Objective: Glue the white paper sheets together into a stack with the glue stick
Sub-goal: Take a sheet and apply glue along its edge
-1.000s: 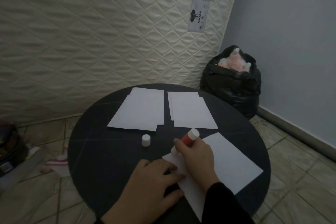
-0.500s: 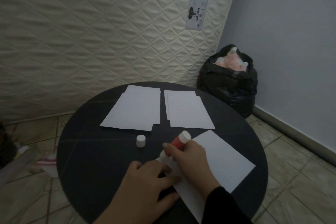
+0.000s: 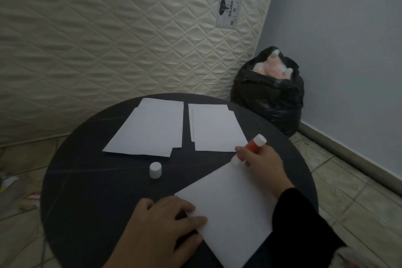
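Note:
A white paper sheet (image 3: 228,204) lies at an angle on the near side of the round black table (image 3: 91,185). My right hand (image 3: 263,166) grips a red glue stick (image 3: 252,146), whose white tip touches the sheet's far corner. My left hand (image 3: 161,230) lies flat with its fingertips pressing the sheet's near left edge. Two small piles of white sheets rest at the far side: a left pile (image 3: 150,128) and a right pile (image 3: 215,128). The glue stick's white cap (image 3: 155,169) stands alone mid-table.
A quilted mattress (image 3: 119,39) leans upright behind the table. A stuffed black rubbish bag (image 3: 269,95) sits in the corner by the grey wall. Tiled floor surrounds the table, with some clutter at the far left edge of view.
My right hand has slid the glue stick from the sheet's left corner up to its far corner. My left hand stays pressed on the sheet's left edge.

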